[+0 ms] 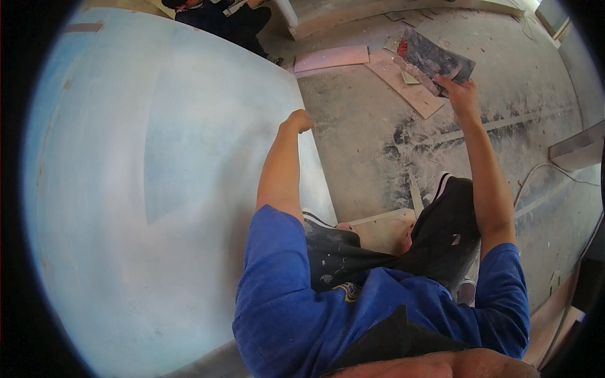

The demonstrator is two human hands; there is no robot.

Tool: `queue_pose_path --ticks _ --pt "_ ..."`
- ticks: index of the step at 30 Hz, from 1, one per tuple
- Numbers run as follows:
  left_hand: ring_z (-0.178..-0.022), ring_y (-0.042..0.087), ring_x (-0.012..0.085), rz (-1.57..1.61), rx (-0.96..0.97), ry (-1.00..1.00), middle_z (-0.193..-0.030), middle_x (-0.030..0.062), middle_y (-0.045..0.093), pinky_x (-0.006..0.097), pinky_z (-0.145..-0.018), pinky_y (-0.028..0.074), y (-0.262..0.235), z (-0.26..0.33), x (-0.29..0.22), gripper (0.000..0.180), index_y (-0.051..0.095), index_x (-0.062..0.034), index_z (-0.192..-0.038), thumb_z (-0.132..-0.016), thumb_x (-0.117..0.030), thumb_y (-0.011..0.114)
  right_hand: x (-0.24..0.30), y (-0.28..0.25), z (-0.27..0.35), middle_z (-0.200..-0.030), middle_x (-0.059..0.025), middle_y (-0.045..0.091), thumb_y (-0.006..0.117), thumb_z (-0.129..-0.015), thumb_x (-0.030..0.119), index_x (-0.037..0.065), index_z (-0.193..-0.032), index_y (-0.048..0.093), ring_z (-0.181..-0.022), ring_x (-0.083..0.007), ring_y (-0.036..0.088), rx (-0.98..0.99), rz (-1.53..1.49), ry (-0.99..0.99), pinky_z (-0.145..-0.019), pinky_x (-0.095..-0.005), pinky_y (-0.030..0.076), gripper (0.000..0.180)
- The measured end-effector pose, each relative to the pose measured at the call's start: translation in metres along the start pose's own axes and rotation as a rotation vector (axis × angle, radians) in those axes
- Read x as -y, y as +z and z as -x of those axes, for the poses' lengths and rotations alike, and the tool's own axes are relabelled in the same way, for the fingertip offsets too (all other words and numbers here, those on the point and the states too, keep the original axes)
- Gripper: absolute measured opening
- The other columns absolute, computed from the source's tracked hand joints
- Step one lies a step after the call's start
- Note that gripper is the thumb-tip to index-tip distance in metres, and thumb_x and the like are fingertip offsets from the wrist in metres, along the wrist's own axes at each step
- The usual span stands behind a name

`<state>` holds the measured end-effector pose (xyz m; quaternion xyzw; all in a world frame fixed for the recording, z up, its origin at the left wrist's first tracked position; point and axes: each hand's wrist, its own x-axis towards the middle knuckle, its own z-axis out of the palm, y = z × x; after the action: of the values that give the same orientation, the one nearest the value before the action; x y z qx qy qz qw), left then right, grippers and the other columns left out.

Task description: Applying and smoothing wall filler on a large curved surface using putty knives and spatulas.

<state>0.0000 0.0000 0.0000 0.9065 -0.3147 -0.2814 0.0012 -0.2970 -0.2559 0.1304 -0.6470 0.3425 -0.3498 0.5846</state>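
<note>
A large pale blue-and-white panel [189, 157] fills the left side, its surface smooth with whitish smears. My left hand [299, 120] is closed at the panel's right edge, its fingers curled over the side and partly hidden. Out to the far right, my right hand [463, 97] grips a dusty, dark grey sheet [432, 60] that looks like sandpaper. It is slightly bent and has a reddish patch near its far left end. The sheet is held above the floor, apart from the panel.
Pinkish board pieces [331, 58] and a long offcut [409, 91] lie on the dusty concrete floor [359, 138]. Another person [220, 22] crouches beyond the panel's far edge. A pale cable [535, 169] runs by a post base [576, 148] at right. Between my feet lies a board [381, 230].
</note>
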Motion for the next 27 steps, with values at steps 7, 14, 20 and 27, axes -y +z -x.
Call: queue_pose_path --ticks 7,14,20,27 --pt "-0.068 0.06 0.0251 -0.054 0.017 0.004 -0.076 0.0162 0.061 0.033 -0.065 0.046 -0.001 0.0 0.009 0.034 0.062 0.0029 -0.078 -0.071 -0.031 0.061 0.001 0.005 0.006 -0.084 -0.006 0.061 0.065 -0.068 0.005 -0.003 -0.087 0.059 -0.073 -0.0118 0.055 0.0 -0.055 0.041 -0.068 -0.0245 0.042 0.021" --pt "-0.069 0.06 0.0267 -0.073 0.016 0.028 -0.076 0.017 0.061 0.033 -0.066 0.046 0.0 -0.003 0.007 0.037 0.061 0.0035 -0.079 -0.071 -0.033 0.061 -0.01 0.001 -0.002 -0.086 -0.0063 0.061 0.065 -0.069 0.006 -0.002 -0.089 0.059 -0.076 -0.0122 0.056 0.009 -0.025 0.049 -0.07 -0.025 0.042 0.022" --pt "-0.069 0.06 0.0262 -0.059 0.023 0.031 -0.076 0.0173 0.061 0.033 -0.066 0.046 0.001 -0.003 0.007 0.036 0.061 0.0038 -0.08 -0.071 -0.031 0.061 -0.01 0.001 -0.001 -0.086 -0.0065 0.062 0.066 -0.068 0.007 -0.002 -0.09 0.059 -0.075 -0.0124 0.056 0.013 -0.03 0.031 -0.069 -0.0249 0.042 0.024" --pt "-0.068 0.061 0.0229 -0.062 0.089 0.003 -0.088 0.0155 0.061 0.034 -0.057 0.049 0.0 -0.008 0.009 0.049 0.052 0.0009 -0.109 -0.072 -0.03 0.059 -0.007 0.002 0.001 -0.084 -0.0066 0.062 0.066 -0.068 0.007 -0.002 -0.088 0.06 -0.073 -0.0122 0.056 0.019 -0.047 0.025 -0.069 -0.0246 0.042 0.022"
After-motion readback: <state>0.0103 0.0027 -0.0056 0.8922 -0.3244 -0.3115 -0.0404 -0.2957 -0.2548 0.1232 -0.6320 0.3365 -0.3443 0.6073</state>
